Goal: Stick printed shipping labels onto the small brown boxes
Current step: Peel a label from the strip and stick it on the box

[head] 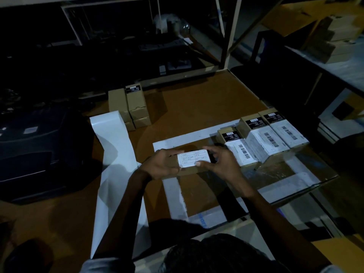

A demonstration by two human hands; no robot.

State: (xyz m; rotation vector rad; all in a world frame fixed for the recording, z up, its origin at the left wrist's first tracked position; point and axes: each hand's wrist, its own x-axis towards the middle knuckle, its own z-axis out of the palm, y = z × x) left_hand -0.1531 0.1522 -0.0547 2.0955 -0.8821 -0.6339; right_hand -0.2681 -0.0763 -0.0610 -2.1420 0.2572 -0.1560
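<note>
Both hands clamp one small brown box [194, 170] at the middle of the table [197, 99]: the left hand [163, 164] curls round its left end, while the right hand [220, 162] pinches the right edge of the label [194, 158] on top. Three labelled boxes [262, 138] stand just right. A white liner strip [116, 158] runs along the left. Unlabelled boxes [132, 107] sit well behind, with bare tabletop between.
</note>
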